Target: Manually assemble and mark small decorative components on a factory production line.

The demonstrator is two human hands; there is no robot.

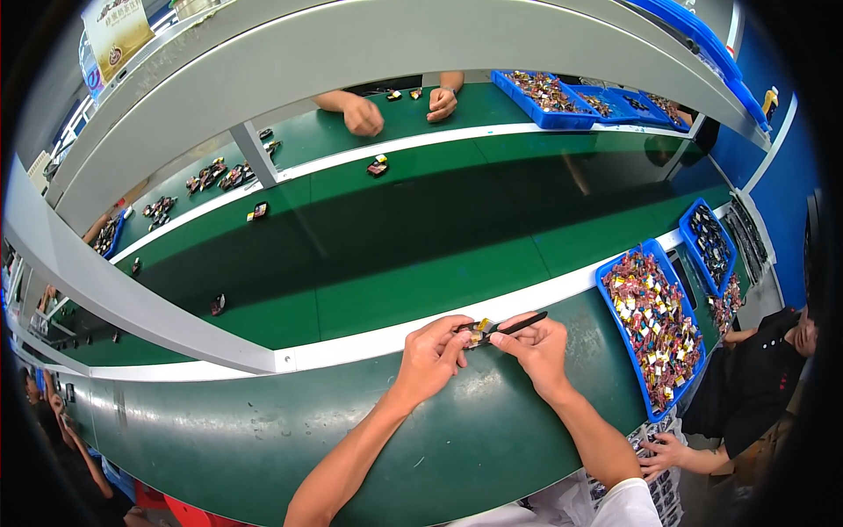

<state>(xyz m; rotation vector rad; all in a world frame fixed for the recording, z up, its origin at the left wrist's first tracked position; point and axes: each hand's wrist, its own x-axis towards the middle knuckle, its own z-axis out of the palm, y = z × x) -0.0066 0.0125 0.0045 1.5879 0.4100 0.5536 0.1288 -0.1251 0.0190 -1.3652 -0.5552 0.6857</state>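
1. Left hand (pixel 430 358): thumb and fingers pinched on a small part (pixel 484 326), yellowish and dark; finer detail too small to tell.
2. Right hand (pixel 537 353): fingers closed round a slim black tool (pixel 530 321), one end past the fingers, the other pointed at the small part; contact between the two unclear.
3. Location of small part: between both hands, in view against the white rail (pixel 351 356) at the far edge of the green bench top (pixel 263 422).
4. To the right, on the bench: blue tray (pixel 639 386), heaped with pink, white and yellow pieces (pixel 654 325); beyond it, a smaller blue tray (pixel 703 269) of dark pieces.
5. Lower right: a co-worker's hand (pixel 665 455), near the larger tray.
6. Past the rail: green belt (pixel 395 303), with scattered dark pieces (pixel 218 305).
7. Across the belt: another person's two hands (pixel 363 116), near blue trays (pixel 553 120) of mixed pieces.
8. Overhead: grey beam (pixel 351 48).
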